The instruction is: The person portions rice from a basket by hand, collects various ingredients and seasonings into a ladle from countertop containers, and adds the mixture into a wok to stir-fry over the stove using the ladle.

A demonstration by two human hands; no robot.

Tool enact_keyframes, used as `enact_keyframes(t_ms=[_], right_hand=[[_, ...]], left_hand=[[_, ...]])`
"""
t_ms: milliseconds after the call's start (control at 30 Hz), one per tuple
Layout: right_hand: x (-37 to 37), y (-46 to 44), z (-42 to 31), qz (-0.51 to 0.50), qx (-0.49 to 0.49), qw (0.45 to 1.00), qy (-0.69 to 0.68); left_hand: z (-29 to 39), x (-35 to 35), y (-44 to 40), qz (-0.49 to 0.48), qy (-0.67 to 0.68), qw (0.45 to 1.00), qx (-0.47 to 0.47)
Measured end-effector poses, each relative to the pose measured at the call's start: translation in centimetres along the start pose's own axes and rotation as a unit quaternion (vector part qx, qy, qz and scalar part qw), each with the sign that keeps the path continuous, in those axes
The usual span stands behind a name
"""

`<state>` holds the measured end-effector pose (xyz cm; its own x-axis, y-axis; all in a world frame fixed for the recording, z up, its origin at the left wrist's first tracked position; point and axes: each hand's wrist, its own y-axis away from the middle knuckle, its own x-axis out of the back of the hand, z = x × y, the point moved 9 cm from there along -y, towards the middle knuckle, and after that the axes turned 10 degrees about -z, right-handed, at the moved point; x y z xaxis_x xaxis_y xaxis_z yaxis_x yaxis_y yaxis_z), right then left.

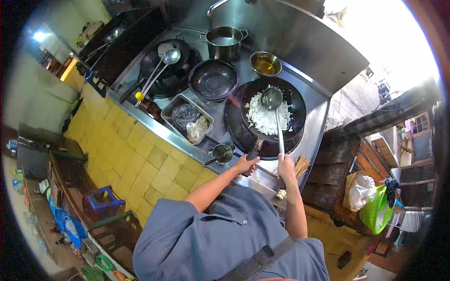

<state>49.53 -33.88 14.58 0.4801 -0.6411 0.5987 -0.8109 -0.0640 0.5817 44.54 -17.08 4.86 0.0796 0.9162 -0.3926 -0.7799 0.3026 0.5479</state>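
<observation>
A black wok (294, 100) sits over the stove with a heap of white food (265, 118), rice by its look, inside. My left hand (245, 165) is closed around the wok's dark handle (253, 153). In my right hand (286, 169) is the long handle of a metal ladle (280, 126); its bowl rests over the food, toward the back of the wok. Behind the wok stands a metal bowl of yellow oil (266, 64). Left of my left hand is a small pot (221, 153) with dark liquid in it.
An empty black pan (213, 79) and a two-handled pot (224, 43) stand further back. A metal tray (165, 114) with plastic bags and a yellow-capped bottle (149, 106) line the left edge. Two ladles (171, 56) lie over another burner. A straw brush (301, 165) is right of my right hand.
</observation>
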Motion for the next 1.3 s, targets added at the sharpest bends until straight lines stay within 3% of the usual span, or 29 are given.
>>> enact_keyframes(t_ms=[33, 167, 233, 300, 333, 400, 433, 467, 500, 533, 567, 600, 667, 700, 800, 833, 900, 933, 967, 1033, 1167, 1233, 1300], right_hand=[[0.7, -0.3, -0.8, 0.062, 0.062, 0.994, 0.065], [2.1, -2.6, 0.8, 0.043, -0.025, 0.993, 0.108], [3.1, -2.5, 1.2, 0.038, -0.019, 0.996, 0.076], [3.6, -0.1, 0.8, 0.117, 0.017, 0.989, 0.091], [2.7, -0.3, 2.8, 0.104, -0.021, 0.989, 0.101], [-0.8, -4.0, 7.5, -0.022, 0.144, 0.951, 0.273], [0.8, 0.1, 4.6, -0.101, 0.122, 0.954, 0.256], [3.4, 4.4, 3.2, -0.122, -0.080, 0.981, 0.129], [5.2, 7.0, 0.4, -0.096, 0.024, 0.973, 0.207], [6.4, 8.7, -0.3, -0.068, 0.050, 0.972, 0.218], [7.6, 10.8, -1.1, -0.055, -0.008, 0.974, 0.219], [8.5, 12.7, -3.3, -0.029, 0.016, 0.951, 0.308], [9.4, 14.2, -4.7, -0.022, 0.102, 0.952, 0.288], [9.4, 15.2, -5.6, -0.032, 0.143, 0.956, 0.253], [9.1, 15.7, -4.9, -0.020, 0.146, 0.954, 0.259], [8.6, 15.8, -5.3, -0.060, 0.092, 0.961, 0.253], [7.7, 14.8, -3.8, -0.019, 0.057, 0.942, 0.330], [7.4, 14.5, -3.8, 0.014, 0.066, 0.935, 0.349], [7.0, 14.4, -3.2, 0.013, 0.059, 0.938, 0.342], [6.8, 13.4, -2.5, 0.026, 0.041, 0.945, 0.324], [5.2, 12.9, -1.8, 0.021, 0.050, 0.942, 0.331], [5.0, 11.6, -0.7, 0.026, 0.024, 0.946, 0.323], [6.8, 10.8, -0.1, 0.091, -0.008, 0.934, 0.346]], left_hand=[[-0.3, 0.2, 0.2, 0.015, 0.024, 0.999, 0.026], [-1.1, 0.0, -0.9, -0.045, -0.018, 0.996, 0.072], [-0.8, 0.0, -1.0, -0.054, -0.015, 0.995, 0.088], [-0.7, -0.4, -1.3, -0.075, 0.040, 0.993, 0.078], [-0.6, -1.0, -1.0, -0.084, 0.088, 0.990, 0.078], [-0.9, -1.4, -1.4, -0.099, 0.143, 0.981, 0.083], [-1.9, -1.5, -1.9, -0.106, 0.162, 0.976, 0.096], [-1.4, -1.9, -1.2, -0.023, 0.077, 0.992, 0.094], [-0.2, -2.5, -0.5, 0.058, -0.012, 0.994, 0.093], [1.4, -6.4, 1.9, 0.002, 0.129, 0.989, 0.077], [3.5, -10.1, 4.5, -0.060, 0.262, 0.961, 0.059], [5.4, -11.1, 6.6, -0.056, 0.264, 0.961, 0.061], [8.2, -14.1, 9.1, -0.181, 0.349, 0.909, 0.140], [7.9, -13.1, 7.9, -0.206, 0.337, 0.910, 0.126], [4.8, -6.6, 5.1, -0.130, 0.231, 0.960, 0.087], [2.4, -4.6, 4.2, -0.087, 0.181, 0.977, 0.068], [2.5, -5.8, 7.7, -0.028, 0.053, 0.993, 0.100], [2.7, -7.5, 9.8, -0.013, 0.110, 0.991, 0.075], [3.8, -10.1, 11.8, -0.110, 0.193, 0.972, 0.070], [6.1, -11.7, 14.2, -0.127, 0.188, 0.963, 0.148], [4.3, -4.2, 4.6, -0.071, 0.072, 0.994, 0.027], [4.0, -4.8, 6.0, -0.068, 0.061, 0.996, 0.022], [3.5, -8.3, 11.3, -0.127, 0.161, 0.973, 0.110]])
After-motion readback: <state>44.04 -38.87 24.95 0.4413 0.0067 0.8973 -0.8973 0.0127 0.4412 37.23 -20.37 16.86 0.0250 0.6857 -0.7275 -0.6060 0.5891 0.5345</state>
